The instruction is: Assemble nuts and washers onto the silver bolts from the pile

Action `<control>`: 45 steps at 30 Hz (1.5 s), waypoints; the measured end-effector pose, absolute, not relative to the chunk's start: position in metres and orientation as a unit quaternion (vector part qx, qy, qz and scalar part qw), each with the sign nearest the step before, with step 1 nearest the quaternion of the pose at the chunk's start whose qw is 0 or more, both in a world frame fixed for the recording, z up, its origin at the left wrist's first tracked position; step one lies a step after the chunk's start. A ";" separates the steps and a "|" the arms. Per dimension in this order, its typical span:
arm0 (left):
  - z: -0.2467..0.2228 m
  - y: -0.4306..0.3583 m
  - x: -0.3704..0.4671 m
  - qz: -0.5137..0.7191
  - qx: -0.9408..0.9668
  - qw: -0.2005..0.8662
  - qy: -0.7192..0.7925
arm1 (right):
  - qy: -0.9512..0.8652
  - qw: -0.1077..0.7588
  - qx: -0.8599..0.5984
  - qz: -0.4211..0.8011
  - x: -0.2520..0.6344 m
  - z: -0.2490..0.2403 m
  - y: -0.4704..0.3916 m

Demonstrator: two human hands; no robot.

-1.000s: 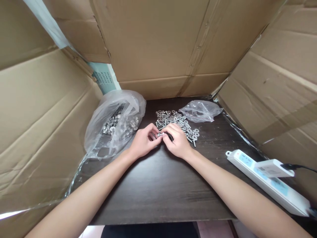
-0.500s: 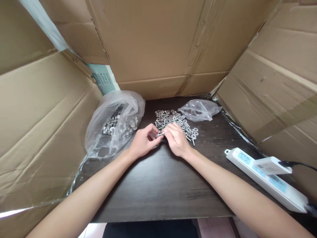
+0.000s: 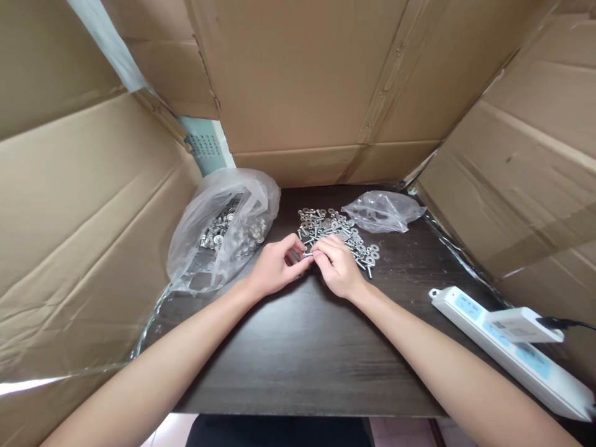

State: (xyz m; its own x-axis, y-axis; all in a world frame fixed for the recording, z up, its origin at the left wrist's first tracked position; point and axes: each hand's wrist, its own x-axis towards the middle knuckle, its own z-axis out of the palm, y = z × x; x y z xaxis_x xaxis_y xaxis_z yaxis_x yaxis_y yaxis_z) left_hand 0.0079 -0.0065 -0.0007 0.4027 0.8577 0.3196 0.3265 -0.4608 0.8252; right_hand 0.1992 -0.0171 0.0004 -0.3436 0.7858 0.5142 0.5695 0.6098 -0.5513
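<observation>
Between the fingertips of both hands is a small silvery bolt (image 3: 308,254), lying roughly level. My left hand (image 3: 280,266) pinches its left end between thumb and fingers. From the other side, my right hand (image 3: 339,266) is closed on its right end, with the fingers hiding part of it. Whether a nut or washer sits on the bolt is too small to tell. Just behind my hands lies a loose pile of bolts, nuts and washers (image 3: 321,222), partly covered by my right hand.
An open clear plastic bag (image 3: 189,239) holding metal fasteners lies at the left. A second clear bag (image 3: 384,210) is at the back right. A white power strip (image 3: 507,354) with a plugged-in adapter (image 3: 524,324) lies at the right. Cardboard walls (image 3: 302,74) surround the dark table (image 3: 298,360).
The whole view has shifted slightly, so everything appears a little farther right. My right fingertips have closed in further over the bolt's right end; both hands stay together in front of the pile.
</observation>
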 end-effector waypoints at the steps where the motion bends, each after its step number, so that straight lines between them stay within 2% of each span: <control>1: -0.001 -0.007 0.008 0.385 0.763 0.346 0.387 | -0.809 0.390 -0.419 0.137 0.199 0.000 -0.017; 12: -0.001 -0.006 0.009 0.394 0.758 0.345 0.388 | -0.785 0.424 -0.429 0.144 0.199 0.000 -0.019; 45: -0.002 -0.004 0.007 0.380 0.753 0.367 0.392 | -0.794 0.398 -0.439 0.140 0.199 0.000 -0.018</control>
